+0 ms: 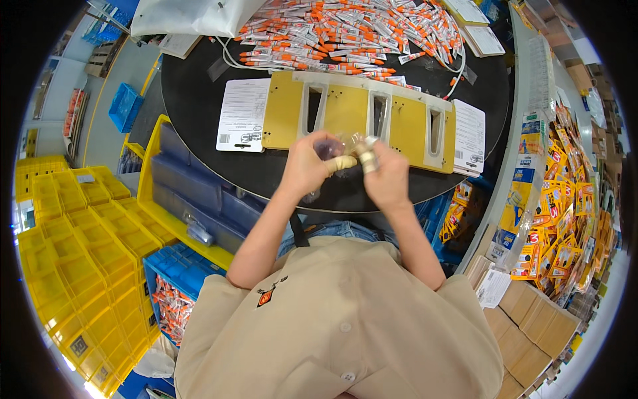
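My left hand (307,167) and my right hand (387,174) meet over the near edge of the round black table. Both are closed on thin clear plastic pieces (348,141), which look like blister shells; their exact shape is blurred. Pale coverings wrap some of my fingertips. Just beyond my hands lies a yellow fixture (349,106) with three long slots, each holding a clear plastic blister shell (435,133). A white printed card (242,113) sticks out at its left end, and another printed card (470,133) at its right.
Many orange-capped white tubes (332,33) are heaped at the table's far side, ringed by a white cable (229,56). Yellow crates (86,246) and a blue crate of tubes (174,263) stand to the left. Yellow packaged cards (555,206) and cardboard boxes (531,319) are at right.
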`<state>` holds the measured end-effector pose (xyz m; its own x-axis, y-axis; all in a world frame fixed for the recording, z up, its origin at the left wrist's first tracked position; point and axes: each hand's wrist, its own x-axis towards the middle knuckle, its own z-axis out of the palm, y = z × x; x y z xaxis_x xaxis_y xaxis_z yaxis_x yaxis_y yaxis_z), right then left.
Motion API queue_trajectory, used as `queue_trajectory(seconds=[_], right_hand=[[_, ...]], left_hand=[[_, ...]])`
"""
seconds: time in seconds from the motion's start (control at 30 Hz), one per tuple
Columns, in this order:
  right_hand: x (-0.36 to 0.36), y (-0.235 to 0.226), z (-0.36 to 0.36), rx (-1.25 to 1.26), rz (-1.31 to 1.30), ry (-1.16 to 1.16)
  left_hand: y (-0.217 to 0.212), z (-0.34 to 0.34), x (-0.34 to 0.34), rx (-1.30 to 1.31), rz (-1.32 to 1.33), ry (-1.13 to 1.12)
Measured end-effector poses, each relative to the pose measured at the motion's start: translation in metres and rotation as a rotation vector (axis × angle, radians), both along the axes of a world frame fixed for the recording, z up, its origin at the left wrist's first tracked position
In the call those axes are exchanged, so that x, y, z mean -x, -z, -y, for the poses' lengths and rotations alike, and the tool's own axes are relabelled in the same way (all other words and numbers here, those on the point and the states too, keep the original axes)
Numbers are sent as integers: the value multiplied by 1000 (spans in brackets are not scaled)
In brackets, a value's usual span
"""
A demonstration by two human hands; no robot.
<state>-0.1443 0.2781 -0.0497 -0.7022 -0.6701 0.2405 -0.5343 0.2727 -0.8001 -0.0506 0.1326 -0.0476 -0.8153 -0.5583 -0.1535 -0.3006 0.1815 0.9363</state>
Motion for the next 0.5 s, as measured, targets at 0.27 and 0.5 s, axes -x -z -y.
queue_trajectory(seconds=[0.27,0.5], right_hand=[[136,41,-55,-466,-201,505],[120,46,-68,-554,-305,390]], left_hand=[[25,84,57,523,199,128],[10,90,37,692,470,141]])
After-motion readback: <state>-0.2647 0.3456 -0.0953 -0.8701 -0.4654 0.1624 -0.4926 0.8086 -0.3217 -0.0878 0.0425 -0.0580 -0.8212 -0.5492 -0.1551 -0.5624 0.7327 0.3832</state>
